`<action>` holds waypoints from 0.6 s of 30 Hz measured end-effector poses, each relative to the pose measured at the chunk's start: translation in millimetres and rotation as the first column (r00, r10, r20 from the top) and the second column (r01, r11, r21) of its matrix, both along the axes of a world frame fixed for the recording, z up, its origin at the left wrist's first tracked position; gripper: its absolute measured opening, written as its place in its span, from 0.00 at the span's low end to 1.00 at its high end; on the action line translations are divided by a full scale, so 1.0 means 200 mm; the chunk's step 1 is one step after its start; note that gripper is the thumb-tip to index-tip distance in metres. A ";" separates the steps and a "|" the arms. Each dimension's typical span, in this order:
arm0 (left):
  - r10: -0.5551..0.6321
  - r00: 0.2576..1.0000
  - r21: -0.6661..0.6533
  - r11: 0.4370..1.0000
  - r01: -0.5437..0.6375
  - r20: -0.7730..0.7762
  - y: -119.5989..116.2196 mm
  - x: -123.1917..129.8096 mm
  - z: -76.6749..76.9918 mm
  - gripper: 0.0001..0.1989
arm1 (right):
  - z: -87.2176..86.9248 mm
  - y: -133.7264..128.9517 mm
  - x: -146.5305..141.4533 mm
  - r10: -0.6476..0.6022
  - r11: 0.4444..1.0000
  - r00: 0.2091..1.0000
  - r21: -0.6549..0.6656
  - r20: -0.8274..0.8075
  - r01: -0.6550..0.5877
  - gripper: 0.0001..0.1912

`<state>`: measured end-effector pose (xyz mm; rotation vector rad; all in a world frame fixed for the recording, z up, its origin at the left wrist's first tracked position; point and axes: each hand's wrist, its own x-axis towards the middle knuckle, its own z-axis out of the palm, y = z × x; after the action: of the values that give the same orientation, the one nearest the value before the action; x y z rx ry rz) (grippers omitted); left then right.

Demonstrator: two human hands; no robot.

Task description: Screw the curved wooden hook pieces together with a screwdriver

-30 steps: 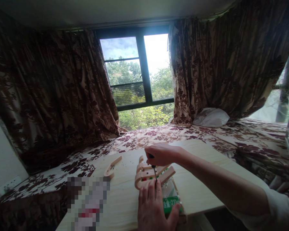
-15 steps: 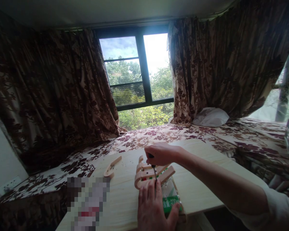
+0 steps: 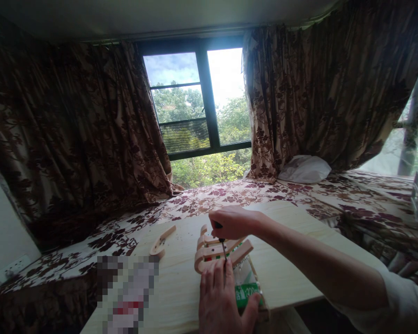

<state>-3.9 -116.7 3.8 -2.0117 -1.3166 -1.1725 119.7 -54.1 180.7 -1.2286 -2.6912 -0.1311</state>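
My right hand [image 3: 234,221] is closed around the dark handle of a screwdriver [image 3: 224,249], whose shaft points down. Below it, the tip comes close to the fingertips of my left hand [image 3: 218,297]; the exact contact point is hidden. My left hand lies with fingers stretched forward and thumb apart, its fingertips at the near side of a curved pale wooden piece [image 3: 212,251] with dark holes. Another wooden arm [image 3: 241,253] slants to the right of the shaft. Under these pieces and my left palm is a green and white printed package [image 3: 245,291].
A loose J-shaped wooden piece [image 3: 162,241] lies on the pale wooden board [image 3: 181,287], with small dark bits near it. A pixelated patch covers the board's left edge. Behind are floral bedding [image 3: 209,195], a white plastic bag [image 3: 304,169], curtains [image 3: 285,102] and a window [image 3: 214,99].
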 end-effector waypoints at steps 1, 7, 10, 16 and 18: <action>-0.002 1.000 0.006 1.000 0.002 -0.002 0.00 0.00 0.00 0.35 | 0.00 0.00 0.00 0.000 1.000 1.000 0.001 -0.001 0.000 0.12; 0.000 1.000 0.033 0.999 0.001 -0.018 -0.01 0.01 0.02 0.34 | 0.00 -0.01 0.00 0.007 1.000 1.000 0.006 -0.002 -0.007 0.12; 0.004 0.999 0.024 1.000 -0.003 -0.032 -0.01 0.01 0.02 0.34 | 0.01 -0.01 0.00 0.009 1.000 1.000 0.010 0.004 -0.009 0.13; 0.004 1.000 -0.004 1.000 -0.004 -0.001 -0.01 0.01 0.01 0.34 | 0.02 -0.02 0.00 0.006 1.000 0.999 0.023 0.035 -0.007 0.13; 0.007 1.000 0.005 1.000 -0.007 -0.001 -0.01 0.01 0.01 0.34 | 0.02 -0.03 -0.01 0.004 0.999 0.999 0.031 0.047 -0.005 0.12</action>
<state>-1.9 -119.7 5.6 -2.0018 -1.3180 -1.1702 118.5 -60.4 185.0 -1.2253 -2.7202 -0.2030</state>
